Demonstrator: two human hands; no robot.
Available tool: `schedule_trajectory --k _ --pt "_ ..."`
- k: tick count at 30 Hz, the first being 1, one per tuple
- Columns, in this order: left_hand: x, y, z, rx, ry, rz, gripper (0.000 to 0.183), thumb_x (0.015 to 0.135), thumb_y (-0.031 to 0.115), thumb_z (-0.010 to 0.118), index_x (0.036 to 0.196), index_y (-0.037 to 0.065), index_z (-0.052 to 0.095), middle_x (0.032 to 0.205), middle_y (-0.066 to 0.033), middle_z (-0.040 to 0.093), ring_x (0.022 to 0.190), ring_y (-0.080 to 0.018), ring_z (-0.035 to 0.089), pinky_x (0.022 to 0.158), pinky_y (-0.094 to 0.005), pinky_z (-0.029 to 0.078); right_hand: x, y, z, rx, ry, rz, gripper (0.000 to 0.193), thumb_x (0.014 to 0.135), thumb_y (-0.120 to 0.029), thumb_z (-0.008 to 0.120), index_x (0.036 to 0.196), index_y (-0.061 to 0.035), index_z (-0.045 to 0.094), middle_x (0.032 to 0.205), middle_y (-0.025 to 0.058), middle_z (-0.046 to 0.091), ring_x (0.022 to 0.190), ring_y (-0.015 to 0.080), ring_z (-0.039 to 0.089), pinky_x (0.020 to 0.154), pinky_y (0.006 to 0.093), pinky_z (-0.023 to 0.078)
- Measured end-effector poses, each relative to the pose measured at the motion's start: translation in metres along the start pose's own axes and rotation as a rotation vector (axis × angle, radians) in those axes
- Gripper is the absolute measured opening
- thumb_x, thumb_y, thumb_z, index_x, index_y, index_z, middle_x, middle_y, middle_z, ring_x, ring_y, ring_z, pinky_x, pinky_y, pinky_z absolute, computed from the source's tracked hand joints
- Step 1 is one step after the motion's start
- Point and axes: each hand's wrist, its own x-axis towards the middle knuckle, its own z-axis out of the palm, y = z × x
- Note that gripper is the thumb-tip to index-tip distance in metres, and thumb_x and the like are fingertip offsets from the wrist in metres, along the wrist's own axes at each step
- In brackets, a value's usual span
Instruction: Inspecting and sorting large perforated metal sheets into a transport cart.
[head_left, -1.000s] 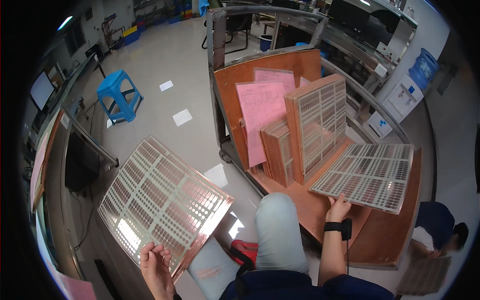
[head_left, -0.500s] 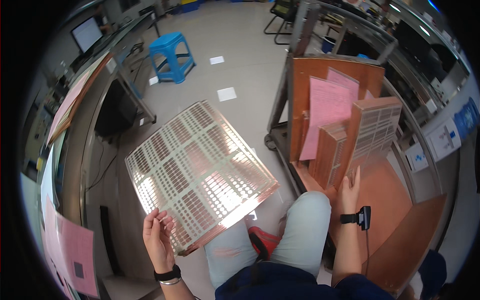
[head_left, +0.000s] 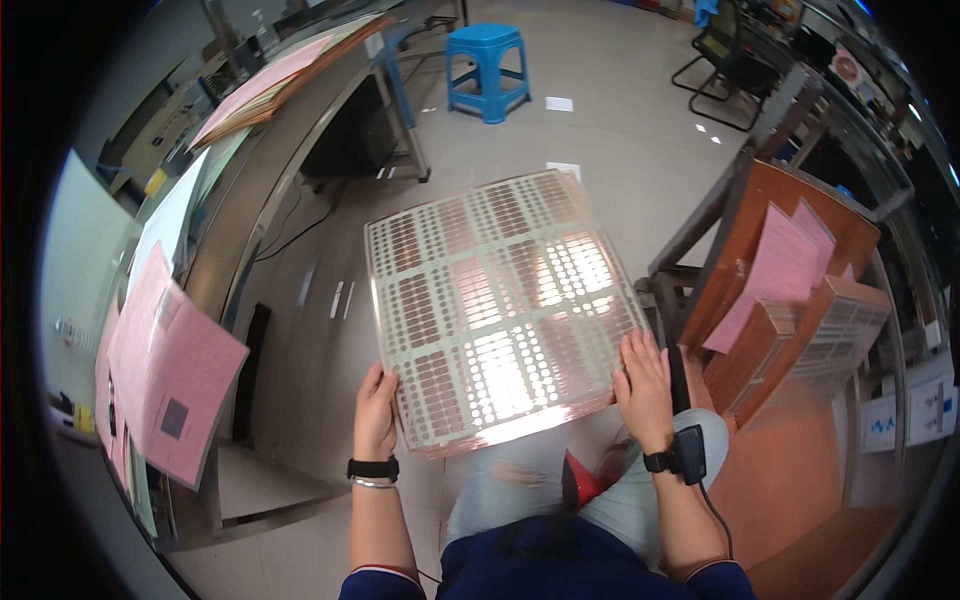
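A stack of thin copper circuit panels [head_left: 510,300], patterned in blocks of dark and shiny rows, lies tilted across my lap. At its near left edge my left hand [head_left: 376,412] is closed on the side, with its fingers partly hidden by the stack. My right hand [head_left: 645,390] presses along the near right edge, fingers close together and the thumb beside them. Between them the two hands hold the stack from both sides. The lower panels show only as a thin shiny edge.
To my right stands a cart [head_left: 790,480] with brown boards, upright panel stacks [head_left: 825,340] and pink sheets [head_left: 775,265]. A metal bench [head_left: 255,190] on my left carries papers, with a pink sheet [head_left: 185,370] hanging down. A blue stool [head_left: 487,72] stands ahead.
My right hand has left the cart's panel stacks and come to the right edge of the stack on my lap. The left hand has closed on the left edge. The view has turned right-to-left tilted.
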Motion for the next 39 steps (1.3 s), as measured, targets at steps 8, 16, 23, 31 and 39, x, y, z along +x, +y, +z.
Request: schedule_trajectory --k 8,16,23,31,39 --pt "-0.026 0.043 0.025 -0.133 -0.093 0.142 0.041 0.092 0.007 0.048 0.131 -0.002 0.038 0.118 -0.0104 0.054 0.104 -0.0138 0.054 0.091 -0.0282 0.045 0.001 0.001 -0.007 0.129 -0.026 0.031 0.043 0.088 -0.014 0.049 0.130 -0.0027 0.046 0.138 0.0149 0.041 0.132 0.0290 0.033 0.109 0.0447 0.019" --pt "-0.047 0.052 0.032 -0.295 -0.147 0.262 0.044 0.091 0.009 0.051 0.131 -0.001 0.036 0.121 -0.0111 0.052 0.109 -0.0150 0.053 0.093 -0.0294 0.045 0.009 0.023 -0.034 0.570 0.047 0.165 0.043 0.092 -0.008 0.044 0.133 0.0030 0.039 0.138 0.0181 0.040 0.127 0.0269 0.041 0.104 0.0329 0.031" --pt "-0.060 0.058 0.031 -0.384 -0.306 0.174 0.048 0.089 0.009 0.053 0.131 -0.003 0.035 0.118 -0.0152 0.056 0.105 -0.0176 0.058 0.090 -0.0304 0.049 0.019 0.045 -0.078 1.619 0.011 0.532 0.049 0.099 -0.031 0.036 0.137 0.0001 0.033 0.131 0.0165 0.047 0.114 0.0217 0.052 0.094 0.0308 0.044" --pt "-0.058 0.064 0.069 -0.629 -0.467 0.016 0.065 0.095 0.044 0.037 0.138 -0.004 0.025 0.138 -0.0175 0.039 0.125 -0.0252 0.042 0.103 -0.0377 0.035 -0.021 0.057 -0.089 1.492 0.107 0.605 0.024 0.097 -0.029 0.043 0.098 -0.0068 0.054 0.076 -0.0061 0.053 0.056 -0.0001 0.043 0.047 0.0166 0.034" --pt "-0.080 0.004 0.121 -0.743 -0.407 0.032 0.055 0.095 0.039 0.042 0.138 0.006 0.031 0.140 -0.0093 0.038 0.128 -0.0259 0.036 0.107 -0.0446 0.028 -0.029 -0.007 -0.061 1.860 0.404 0.480 0.026 0.096 -0.022 0.047 0.114 -0.0043 0.052 0.112 0.0039 0.058 0.106 0.0146 0.053 0.091 0.0340 0.045"
